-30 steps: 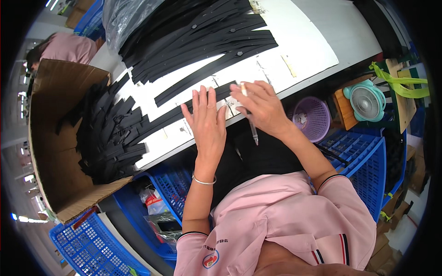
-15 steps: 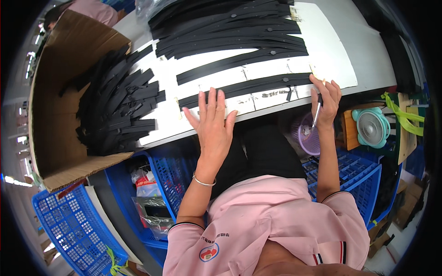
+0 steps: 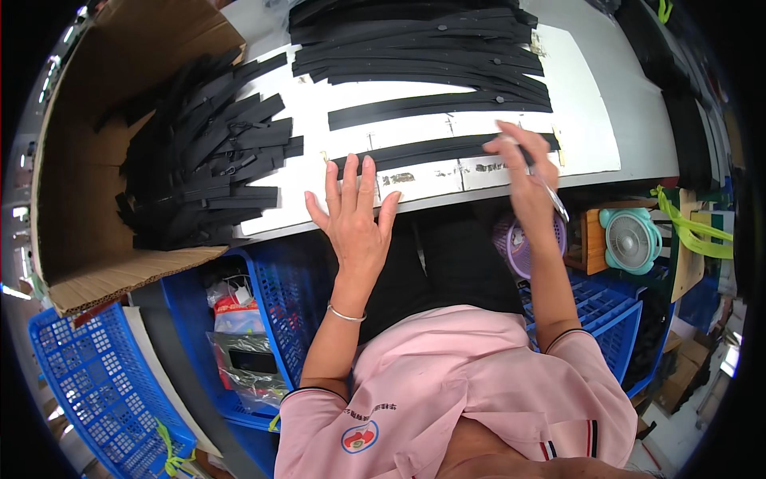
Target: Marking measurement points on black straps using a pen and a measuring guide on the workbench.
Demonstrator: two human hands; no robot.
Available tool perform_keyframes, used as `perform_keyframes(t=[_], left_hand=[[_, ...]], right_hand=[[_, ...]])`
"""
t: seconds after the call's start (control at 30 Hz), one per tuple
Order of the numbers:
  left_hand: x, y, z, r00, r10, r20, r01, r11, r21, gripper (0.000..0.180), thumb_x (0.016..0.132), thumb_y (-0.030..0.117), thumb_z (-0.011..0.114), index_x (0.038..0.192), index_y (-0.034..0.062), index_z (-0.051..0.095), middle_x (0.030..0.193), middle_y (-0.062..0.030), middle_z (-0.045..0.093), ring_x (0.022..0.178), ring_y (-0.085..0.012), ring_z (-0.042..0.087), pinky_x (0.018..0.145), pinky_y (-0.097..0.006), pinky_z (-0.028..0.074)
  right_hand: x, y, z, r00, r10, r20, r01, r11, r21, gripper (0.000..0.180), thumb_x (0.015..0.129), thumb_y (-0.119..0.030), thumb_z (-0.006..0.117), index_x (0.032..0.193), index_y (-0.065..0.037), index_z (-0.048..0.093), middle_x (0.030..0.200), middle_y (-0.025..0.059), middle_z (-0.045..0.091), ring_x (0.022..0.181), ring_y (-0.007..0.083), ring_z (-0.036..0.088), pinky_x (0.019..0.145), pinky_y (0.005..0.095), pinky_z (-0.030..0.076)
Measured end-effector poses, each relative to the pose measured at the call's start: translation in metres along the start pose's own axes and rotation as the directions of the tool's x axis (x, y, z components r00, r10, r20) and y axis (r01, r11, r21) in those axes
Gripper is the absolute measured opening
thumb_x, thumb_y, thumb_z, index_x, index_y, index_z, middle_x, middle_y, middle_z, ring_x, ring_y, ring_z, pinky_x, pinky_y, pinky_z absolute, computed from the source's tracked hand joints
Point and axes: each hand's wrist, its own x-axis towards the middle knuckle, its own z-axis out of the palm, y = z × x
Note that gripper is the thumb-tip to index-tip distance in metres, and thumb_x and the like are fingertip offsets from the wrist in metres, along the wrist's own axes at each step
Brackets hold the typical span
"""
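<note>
Long flat black rubber strip (image 3: 431, 149) lies stretched along white template sheet (image 3: 590, 96) near bench front edge, lined up with sheet's marks by look of it. Left hand (image 3: 357, 215) flat, fingers (image 3: 349, 177) spread, tips touching strip's left end, probably pinning it. Right hand (image 3: 527, 176) at strip's right end, fingers curled round thin silver pen-like tool (image 3: 552, 198). Loose strips heaped in cardboard box (image 3: 96, 263), bench's left end.

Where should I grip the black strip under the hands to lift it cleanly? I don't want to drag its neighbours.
Probably by its left end, near the left hand. The black strip lies flat and alone on the white sheet, long side running left to right, with bare sheet around that end. Pinch the end from the near edge; the right hand covers the other end.
</note>
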Motion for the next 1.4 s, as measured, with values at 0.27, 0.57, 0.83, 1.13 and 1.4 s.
perform_keyframes(t=[0.27, 0.57, 0.83, 1.13, 1.4], left_hand=[[0.000, 0.001, 0.004, 0.999, 0.002, -0.042, -0.003, 1.000, -0.028, 0.065, 0.091, 0.039, 0.075, 0.147, 0.0107, 0.057, 0.154, -0.0088, 0.053, 0.150, -0.0333, 0.037, 0.119, -0.066, 0.012], [-0.001, -0.001, 0.007, 0.997, -0.014, -0.077, 0.010, 0.999, -0.041, 0.068, 0.091, 0.042, 0.074, 0.146, 0.0044, 0.058, 0.152, -0.0094, 0.055, 0.149, -0.0329, 0.038, 0.119, -0.065, 0.013], [-0.001, -0.001, 0.008, 0.996, -0.009, -0.094, 0.003, 0.999, -0.055, 0.067, 0.091, 0.041, 0.075, 0.144, 0.0042, 0.059, 0.150, -0.0096, 0.056, 0.149, -0.0329, 0.038, 0.119, -0.065, 0.012], [0.000, 0.000, 0.007, 0.997, -0.022, -0.077, 0.018, 0.998, -0.054, 0.067, 0.090, 0.041, 0.076, 0.144, 0.0043, 0.060, 0.151, -0.0092, 0.054, 0.149, -0.0323, 0.039, 0.119, -0.065, 0.012], [0.000, 0.001, 0.007, 0.996, -0.016, -0.082, 0.014, 1.000, -0.026, 0.064, 0.090, 0.041, 0.076, 0.141, 0.0048, 0.062, 0.152, -0.0075, 0.054, 0.148, -0.0315, 0.039, 0.119, -0.064, 0.012]], right_hand=[[0.014, -0.026, 0.103, 0.943, 0.093, 0.320, -0.228, 0.880, 0.417, 0.017, 0.099, -0.014, 0.072, 0.104, 0.002, 0.075, 0.090, 0.0039, 0.074, 0.076, 0.0079, 0.066, 0.067, 0.0218, 0.052], [0.013, -0.029, 0.115, 0.929, 0.026, 0.369, -0.121, 0.964, 0.238, 0.020, 0.100, -0.017, 0.070, 0.107, 0.002, 0.074, 0.093, 0.0063, 0.075, 0.080, 0.0105, 0.068, 0.072, 0.0237, 0.054], [0.013, -0.032, 0.115, 0.918, -0.001, 0.395, -0.076, 0.981, 0.178, 0.021, 0.100, -0.016, 0.069, 0.110, 0.003, 0.073, 0.102, 0.0078, 0.075, 0.083, 0.0123, 0.069, 0.075, 0.0248, 0.056], [0.014, -0.023, 0.110, 0.870, 0.008, 0.492, -0.128, 0.969, 0.211, 0.020, 0.100, -0.015, 0.069, 0.099, 0.004, 0.075, 0.088, 0.0039, 0.075, 0.071, 0.0073, 0.062, 0.063, 0.0232, 0.051], [0.013, -0.024, 0.112, 0.879, -0.123, 0.461, 0.027, 0.978, 0.209, 0.018, 0.098, -0.012, 0.069, 0.096, 0.004, 0.076, 0.089, 0.0047, 0.077, 0.067, 0.0087, 0.065, 0.060, 0.0247, 0.051]])
